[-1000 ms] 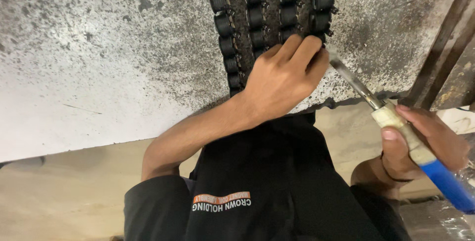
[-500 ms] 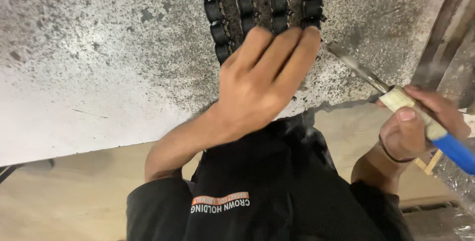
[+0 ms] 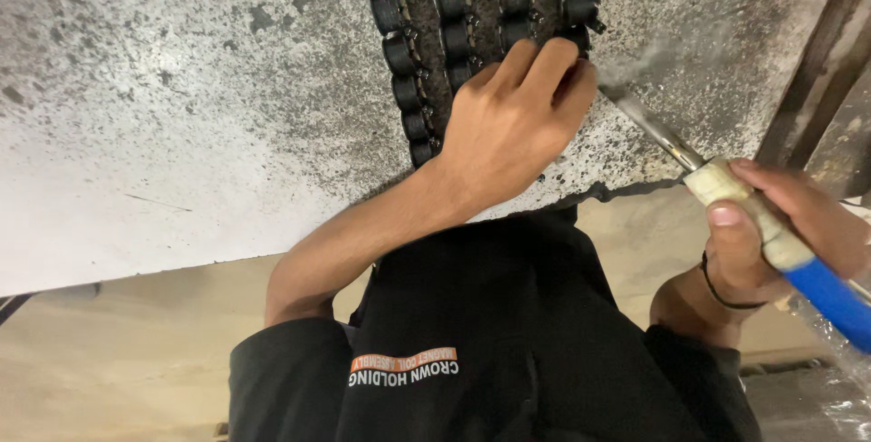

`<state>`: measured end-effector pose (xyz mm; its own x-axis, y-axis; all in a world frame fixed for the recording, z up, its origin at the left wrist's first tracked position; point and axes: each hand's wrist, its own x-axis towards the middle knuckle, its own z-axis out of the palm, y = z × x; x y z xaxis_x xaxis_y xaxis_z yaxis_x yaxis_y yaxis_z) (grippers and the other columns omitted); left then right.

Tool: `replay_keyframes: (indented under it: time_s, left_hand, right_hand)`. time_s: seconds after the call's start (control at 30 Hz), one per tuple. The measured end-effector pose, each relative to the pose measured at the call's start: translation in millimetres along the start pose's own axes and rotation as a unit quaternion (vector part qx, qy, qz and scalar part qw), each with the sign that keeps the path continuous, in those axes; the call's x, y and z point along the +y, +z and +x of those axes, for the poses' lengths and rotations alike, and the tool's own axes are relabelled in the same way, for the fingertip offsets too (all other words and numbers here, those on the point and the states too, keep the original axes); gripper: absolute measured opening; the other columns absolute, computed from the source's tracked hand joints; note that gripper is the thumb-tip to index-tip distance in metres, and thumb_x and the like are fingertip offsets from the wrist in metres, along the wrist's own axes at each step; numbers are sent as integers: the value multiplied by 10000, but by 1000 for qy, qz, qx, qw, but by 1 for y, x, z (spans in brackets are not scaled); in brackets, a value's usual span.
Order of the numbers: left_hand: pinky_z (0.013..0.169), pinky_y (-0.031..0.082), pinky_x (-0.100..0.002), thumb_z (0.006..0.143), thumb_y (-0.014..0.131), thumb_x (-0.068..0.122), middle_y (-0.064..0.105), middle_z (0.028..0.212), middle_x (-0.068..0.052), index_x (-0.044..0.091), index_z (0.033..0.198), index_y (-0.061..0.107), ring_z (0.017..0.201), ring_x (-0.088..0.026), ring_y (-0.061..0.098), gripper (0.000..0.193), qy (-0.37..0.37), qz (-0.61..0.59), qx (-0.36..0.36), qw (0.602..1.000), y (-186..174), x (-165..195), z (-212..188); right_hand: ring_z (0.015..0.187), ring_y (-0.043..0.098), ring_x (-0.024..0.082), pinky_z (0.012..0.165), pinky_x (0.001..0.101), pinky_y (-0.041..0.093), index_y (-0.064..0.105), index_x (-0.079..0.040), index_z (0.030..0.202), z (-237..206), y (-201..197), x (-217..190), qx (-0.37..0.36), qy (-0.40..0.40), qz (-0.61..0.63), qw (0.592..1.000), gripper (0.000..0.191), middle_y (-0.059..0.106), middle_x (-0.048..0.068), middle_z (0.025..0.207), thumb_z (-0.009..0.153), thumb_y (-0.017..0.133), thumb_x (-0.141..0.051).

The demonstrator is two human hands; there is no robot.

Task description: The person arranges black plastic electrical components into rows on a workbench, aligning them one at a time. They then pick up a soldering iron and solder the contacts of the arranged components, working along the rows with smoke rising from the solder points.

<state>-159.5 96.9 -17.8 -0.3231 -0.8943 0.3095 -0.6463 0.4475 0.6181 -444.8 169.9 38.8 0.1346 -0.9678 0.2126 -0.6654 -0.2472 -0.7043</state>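
Several rows of small black cylindrical parts [image 3: 454,6] lie on a stained white worktop [image 3: 181,106]. My left hand [image 3: 517,124] rests over the near end of the rows, fingers curled and pressing on the parts. My right hand [image 3: 780,224] grips a soldering iron [image 3: 726,183] by its pale taped, blue handle. The iron's metal tip points up-left and reaches the parts just beside my left fingertips. A wisp of smoke [image 3: 653,56] rises there.
A dark metal bar [image 3: 807,79] runs diagonally at the right edge of the worktop. Below the worktop's near edge are my black shirt [image 3: 508,333] and a beige floor [image 3: 118,360]. Clear plastic wrap [image 3: 835,378] lies at the bottom right.
My left hand went from flat over the rows to curled with fingertips at the right-hand row. The iron's tip stays at the same spot, and smoke now rises from it.
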Motion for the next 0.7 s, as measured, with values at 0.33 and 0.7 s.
replay_keyframes:
  time_s: [0.33,0.7]
  left_hand:
    - [545,521,-352,784,697,-65,544,922,-27,0,1125,707,720,-171,628,347,-40,-55,-38,997,-103,16,39]
    - [649,553,-292,895,749,11,550,1070,-35,30,1148,728,914,-165,582,254,-32,34,25,999,-25,-11,34]
  right_hand:
    - [921,732,279,811,344,625,603,96,1257,7,-13,6,-27,30,36,999,379,688,234,1096,1096,691,-236]
    - [775,667,286,682,294,485,673,103,1170,-2,17,24,138,60,117,982,352,694,227,971,1021,783,-197]
